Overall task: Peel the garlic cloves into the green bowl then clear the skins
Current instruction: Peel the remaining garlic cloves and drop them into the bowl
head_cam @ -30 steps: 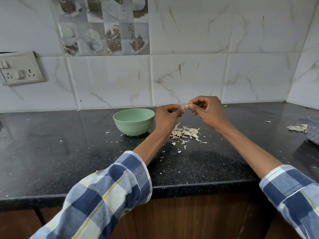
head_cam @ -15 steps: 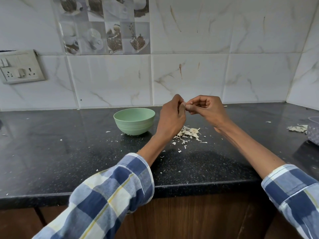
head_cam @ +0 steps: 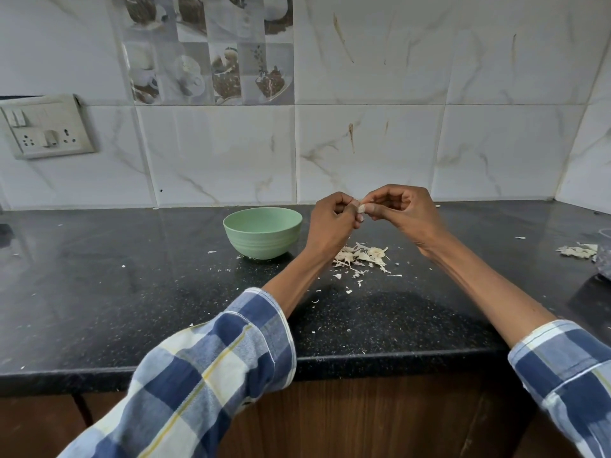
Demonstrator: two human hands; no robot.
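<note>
Above the counter (head_cam: 99, 292), just right of the green bowl (head_cam: 263, 232), a garlic clove (head_cam: 361, 209) is pinched between the left hand (head_cam: 334, 224) and the right hand (head_cam: 401, 211). The clove is judged small, light, firm and slippery; its papery skin is best taken at a loose edge. Skins (head_cam: 362, 257) are heaped below.

A black speckled table (head_cam: 99, 292) runs along a white tiled wall (head_cam: 396, 94). On the far left of the wall sits a switch board (head_cam: 46, 128) with sockets. Higher up is a tile with pictures of cups (head_cam: 208, 51). Under the table is a brown wooden cupboard (head_cam: 380, 421).
</note>
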